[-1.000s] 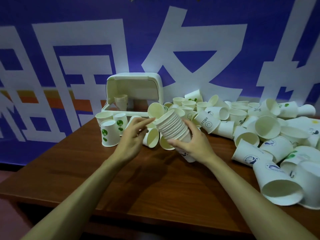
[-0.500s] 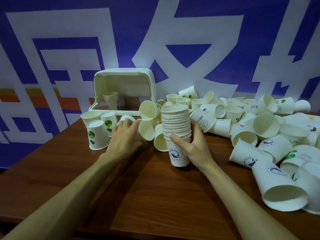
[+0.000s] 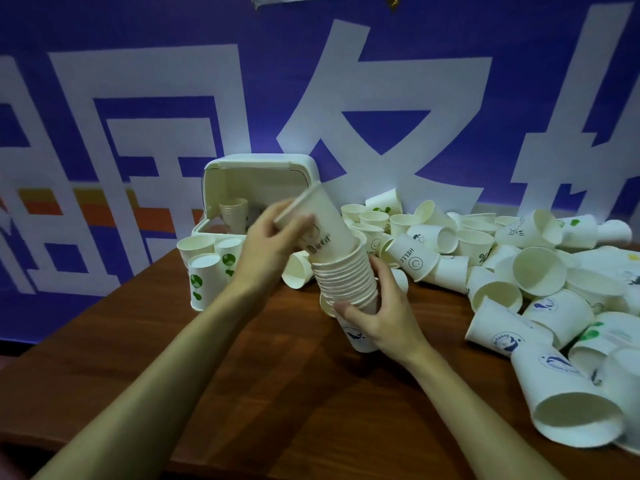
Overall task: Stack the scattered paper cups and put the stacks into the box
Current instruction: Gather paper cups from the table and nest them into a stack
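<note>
My right hand (image 3: 384,317) grips a tall stack of nested paper cups (image 3: 346,282), tilted left, its base near the table. My left hand (image 3: 270,244) pinches the rim of a single cup (image 3: 322,223) whose bottom sits in the top of the stack. Behind them stands the white box (image 3: 214,230) with its lid up and a short stack of cups (image 3: 235,216) inside. A heap of scattered paper cups (image 3: 519,271) covers the right side of the table.
Several upright cups with green prints (image 3: 207,271) stand left of the box front. The brown wooden table (image 3: 242,393) ends at a front edge near me. A blue and white banner wall (image 3: 138,98) rises behind the table.
My left hand lifted a loose cup from beside the stack and set it into the stack's top. My right hand tilted the stack left.
</note>
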### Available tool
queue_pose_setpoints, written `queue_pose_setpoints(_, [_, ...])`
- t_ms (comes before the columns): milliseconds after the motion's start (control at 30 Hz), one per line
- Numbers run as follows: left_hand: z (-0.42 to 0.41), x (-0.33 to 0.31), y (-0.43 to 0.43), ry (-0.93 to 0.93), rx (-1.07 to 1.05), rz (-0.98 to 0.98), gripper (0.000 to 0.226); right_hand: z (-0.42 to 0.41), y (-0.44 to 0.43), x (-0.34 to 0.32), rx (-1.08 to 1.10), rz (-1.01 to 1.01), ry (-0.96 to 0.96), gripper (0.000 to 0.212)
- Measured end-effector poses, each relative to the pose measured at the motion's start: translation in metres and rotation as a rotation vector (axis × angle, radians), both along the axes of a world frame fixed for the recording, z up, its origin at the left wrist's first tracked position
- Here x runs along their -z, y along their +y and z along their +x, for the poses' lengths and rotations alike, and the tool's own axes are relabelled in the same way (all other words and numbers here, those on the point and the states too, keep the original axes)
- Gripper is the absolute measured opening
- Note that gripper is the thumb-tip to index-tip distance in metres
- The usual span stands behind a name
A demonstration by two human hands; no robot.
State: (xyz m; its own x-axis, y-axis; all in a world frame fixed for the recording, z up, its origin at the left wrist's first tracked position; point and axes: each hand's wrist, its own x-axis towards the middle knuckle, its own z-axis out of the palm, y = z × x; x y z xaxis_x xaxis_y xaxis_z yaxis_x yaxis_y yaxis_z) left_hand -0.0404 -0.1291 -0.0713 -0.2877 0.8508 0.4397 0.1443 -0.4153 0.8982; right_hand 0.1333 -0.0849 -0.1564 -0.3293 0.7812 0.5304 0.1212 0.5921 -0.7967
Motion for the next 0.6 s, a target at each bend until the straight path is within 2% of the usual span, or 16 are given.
queue_pose_setpoints(100, [0.008, 0.007, -0.001, 0.414, -0.053, -0.074, 0.054, 0.002, 0.001, -0.001, 0.004, 0.002, -0.014, 0.065])
queue_pose_setpoints(167, [0.010, 0.011, -0.002, 0.569, -0.041, -0.103, 0.062, 0.003, 0.002, -0.001, 0.001, -0.004, -0.021, 0.065])
queue_pose_setpoints(233, [0.012, 0.014, 0.000, 0.691, -0.009, -0.180, 0.060, 0.005, 0.003, -0.001, 0.011, -0.010, -0.010, 0.069])
queue_pose_setpoints(267, [0.014, 0.015, 0.005, 0.717, 0.033, -0.220, 0.054, 0.006, 0.004, -0.001, 0.023, -0.013, -0.005, 0.070])
queue_pose_setpoints(300, [0.015, 0.017, 0.009, 0.663, 0.096, -0.236, 0.044, 0.007, 0.005, -0.002, 0.038, -0.015, -0.003, 0.071])
queue_pose_setpoints(367, [0.016, 0.022, 0.022, 0.352, 0.124, -0.221, 0.024, 0.011, 0.008, -0.003, 0.097, -0.013, 0.003, 0.068])
queue_pose_setpoints(400, [0.013, 0.028, 0.031, 0.221, 0.066, -0.211, 0.022, 0.013, 0.010, -0.003, 0.136, -0.022, 0.025, 0.070])
queue_pose_setpoints(433, [0.009, 0.037, 0.037, 0.210, 0.001, -0.200, 0.028, 0.015, 0.013, -0.003, 0.176, -0.044, 0.065, 0.072])
queue_pose_setpoints(500, [0.002, 0.059, 0.041, 0.337, -0.084, -0.238, 0.050, 0.020, 0.018, -0.001, 0.247, -0.092, 0.153, 0.075])
queue_pose_setpoints(600, [0.003, 0.088, 0.048, 0.612, -0.071, -0.305, 0.051, 0.025, 0.027, 0.004, 0.333, -0.103, 0.181, 0.080])
